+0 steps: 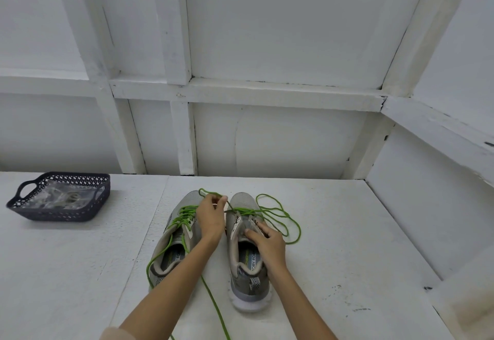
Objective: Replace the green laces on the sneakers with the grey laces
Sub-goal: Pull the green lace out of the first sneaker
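Two grey sneakers stand side by side, toes pointing away from me. The left sneaker point(175, 243) is still laced in green, with its loose lace end point(213, 305) trailing toward me. The right sneaker point(247, 267) has its green lace point(280, 214) pulled out of most eyelets and lying in loops to its right. My left hand point(211, 218) pinches a strand of this lace above the toes. My right hand point(267, 240) presses on the right sneaker's tongue and eyelet area. Grey laces seem to lie in a clear bag point(62, 196) in the basket.
A dark perforated basket point(21, 204) with handles stands at the table's far left. The white table point(347, 259) is bounded by a white panelled wall behind and a white side wall on the right.
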### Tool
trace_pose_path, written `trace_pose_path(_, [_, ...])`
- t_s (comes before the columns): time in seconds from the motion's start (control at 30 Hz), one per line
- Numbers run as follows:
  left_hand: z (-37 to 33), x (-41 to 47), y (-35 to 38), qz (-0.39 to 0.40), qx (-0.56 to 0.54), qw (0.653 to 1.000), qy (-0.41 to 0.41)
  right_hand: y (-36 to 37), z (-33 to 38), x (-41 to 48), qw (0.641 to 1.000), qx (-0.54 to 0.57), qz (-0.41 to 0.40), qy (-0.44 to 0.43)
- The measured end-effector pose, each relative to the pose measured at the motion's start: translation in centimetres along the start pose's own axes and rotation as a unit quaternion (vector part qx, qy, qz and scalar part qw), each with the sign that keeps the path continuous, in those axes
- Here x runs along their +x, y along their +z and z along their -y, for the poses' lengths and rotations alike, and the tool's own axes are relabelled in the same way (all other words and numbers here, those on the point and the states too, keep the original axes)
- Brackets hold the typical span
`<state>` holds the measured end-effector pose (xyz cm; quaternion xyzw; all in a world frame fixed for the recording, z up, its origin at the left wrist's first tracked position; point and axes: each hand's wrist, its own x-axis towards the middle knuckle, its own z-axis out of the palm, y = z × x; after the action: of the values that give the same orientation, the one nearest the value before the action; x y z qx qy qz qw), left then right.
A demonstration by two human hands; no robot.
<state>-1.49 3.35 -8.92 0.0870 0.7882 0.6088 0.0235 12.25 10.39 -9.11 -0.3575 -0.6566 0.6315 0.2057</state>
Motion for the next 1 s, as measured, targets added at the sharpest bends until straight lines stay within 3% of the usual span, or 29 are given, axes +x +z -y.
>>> trace_pose_path(0.1, [0.7, 0.2, 0.1, 0.121, 0.081, 0.989, -0.016, 0.0, 0.0, 0.0, 1.0, 0.009, -0.004, 0.0])
trace_pose_path(0.17, [1.4, 0.5, 0.1, 0.158, 0.104, 0.982, -0.018, 0.1, 0.0, 0.0, 1.0, 0.009, -0.002, 0.001])
trace_pose_path(0.3, [0.7, 1.0, 0.0, 0.142, 0.108, 0.984, -0.006, 0.0, -0.1, 0.0, 1.0, 0.007, 0.003, 0.001])
trace_pose_path(0.43, [0.2, 1.3, -0.3, 0.004, 0.011, 1.0, -0.001, 0.0, 0.0, 0.0, 1.0, 0.011, 0.003, 0.001])
trace_pose_path(0.63, [1.7, 1.0, -0.1, 0.172, 0.133, 0.974, -0.063, 0.0, -0.1, 0.0, 1.0, 0.014, 0.002, 0.001])
trace_pose_path(0.73, [1.7, 1.1, 0.4, 0.158, 0.139, 0.977, -0.038, 0.1, -0.1, 0.0, 1.0, 0.01, 0.0, 0.0])
trace_pose_path(0.87, [1.1, 0.8, 0.6, 0.049, 0.006, 0.996, -0.073, 0.1, -0.3, 0.2, 1.0, 0.019, -0.005, 0.007])
trace_pose_path(0.93, [1.2, 0.8, 0.7, 0.076, 0.014, 0.994, -0.08, 0.1, -0.2, 0.2, 1.0, 0.02, -0.009, 0.009])
trace_pose_path(1.0, [1.1, 0.5, 0.6, 0.154, 0.102, 0.981, -0.066, 0.0, -0.2, 0.2, 1.0, 0.016, -0.009, 0.008])
